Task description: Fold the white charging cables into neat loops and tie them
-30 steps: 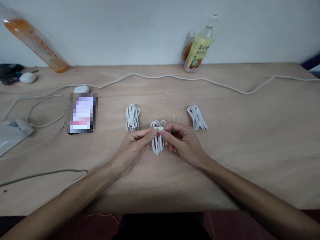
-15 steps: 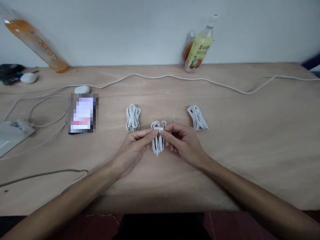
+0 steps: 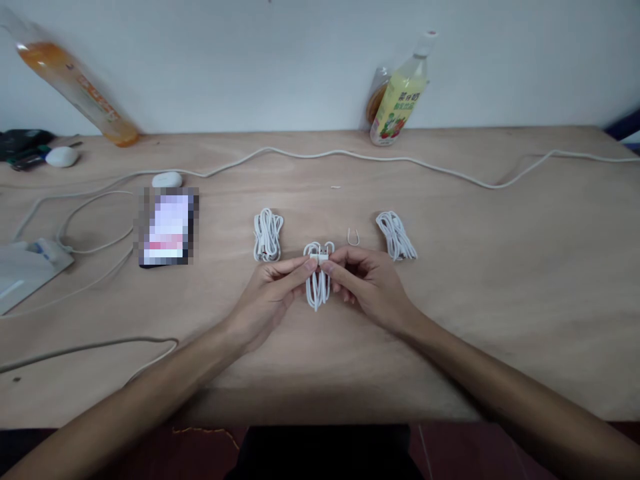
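The light is dim, the table (image 3: 500,287) softly shadowed, the phone (image 3: 169,227) pixelated.

From my position in the room, I am observing two uncovered arms. The left forearm (image 3: 150,393) and right forearm (image 3: 500,377) are showing bare along their visible length, each tapering toward the wrist. The left hand (image 3: 270,290) and right hand (image 3: 375,287) are likewise showing bare. Below, black clothing (image 3: 325,457) is appearing, its details blending into shadow.

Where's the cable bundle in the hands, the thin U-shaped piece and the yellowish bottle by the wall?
Cable bundle (image 3: 316,292): head view, on its lower loops.
U-shaped piece (image 3: 353,245): head view, on its bend.
Yellowish bottle (image 3: 399,105): head view, on its body.
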